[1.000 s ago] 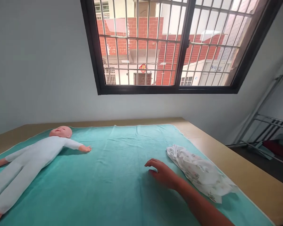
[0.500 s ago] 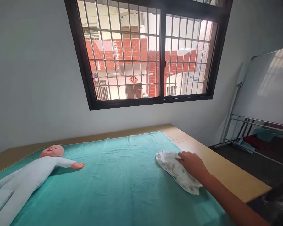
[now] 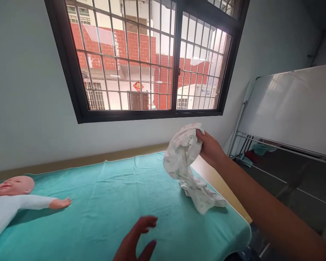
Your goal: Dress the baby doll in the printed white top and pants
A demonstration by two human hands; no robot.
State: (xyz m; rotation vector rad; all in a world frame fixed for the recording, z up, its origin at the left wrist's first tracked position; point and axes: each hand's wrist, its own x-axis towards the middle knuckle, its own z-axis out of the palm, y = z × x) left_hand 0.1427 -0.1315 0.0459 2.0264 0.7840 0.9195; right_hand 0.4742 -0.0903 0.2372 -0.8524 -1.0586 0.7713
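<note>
The right hand (image 3: pixel 210 148), right of centre, grips the white garment (image 3: pixel 183 159) by its top, so the rest hangs onto the teal towel (image 3: pixel 105 206). The left hand (image 3: pixel 137 241) hovers open, bottom centre.

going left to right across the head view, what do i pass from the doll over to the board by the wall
doll → left hand, open over the teal cloth → white printed garment → right hand gripping its top → whiteboard
</note>
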